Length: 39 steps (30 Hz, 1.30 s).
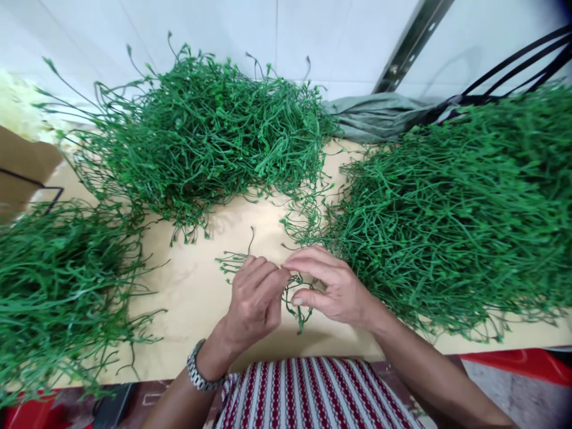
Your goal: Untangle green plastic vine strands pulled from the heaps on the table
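Observation:
Above the near part of the table (196,301), my left hand (257,298) is closed around a small bunch of green flowering chive stems (230,261). Thin ends with small buds stick out on the left of the fist, and curled stems (301,316) hang out on its right. My right hand (330,286) is beside it, thumb and fingers apart, with the fingertips close to the left hand's thumb side. Whether those fingertips touch the stems is hard to make out. A metal-band watch (199,369) is on my left wrist.
Large heaps of the same green stems lie at the back (214,131), on the right (460,220) and at the left (58,292). Loose stems (308,208) lie between two heaps. A grey-green cloth (379,116), black straps (522,65) and a metal post (409,44) are behind.

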Available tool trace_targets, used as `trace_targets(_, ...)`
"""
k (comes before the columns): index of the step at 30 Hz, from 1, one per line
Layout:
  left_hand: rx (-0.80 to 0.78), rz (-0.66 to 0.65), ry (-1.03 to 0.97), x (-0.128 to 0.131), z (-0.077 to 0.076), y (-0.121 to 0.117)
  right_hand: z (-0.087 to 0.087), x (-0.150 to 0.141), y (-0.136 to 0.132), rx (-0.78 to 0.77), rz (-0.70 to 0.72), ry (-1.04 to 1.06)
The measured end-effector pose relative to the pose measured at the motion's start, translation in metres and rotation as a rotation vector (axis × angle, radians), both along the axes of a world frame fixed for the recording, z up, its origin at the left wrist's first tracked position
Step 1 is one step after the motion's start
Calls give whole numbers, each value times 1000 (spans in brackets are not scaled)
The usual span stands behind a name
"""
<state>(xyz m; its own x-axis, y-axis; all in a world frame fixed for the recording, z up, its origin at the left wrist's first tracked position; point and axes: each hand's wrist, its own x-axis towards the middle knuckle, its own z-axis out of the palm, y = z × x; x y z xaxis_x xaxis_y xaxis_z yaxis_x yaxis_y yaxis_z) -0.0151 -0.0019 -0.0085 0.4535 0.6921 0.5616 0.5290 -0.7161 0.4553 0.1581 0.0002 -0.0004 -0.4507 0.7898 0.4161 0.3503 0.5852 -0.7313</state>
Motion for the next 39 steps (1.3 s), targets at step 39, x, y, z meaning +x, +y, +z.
trace_targets(39,-282,-243,501,-3,9,4,3,11,-5,-70,164,-540)
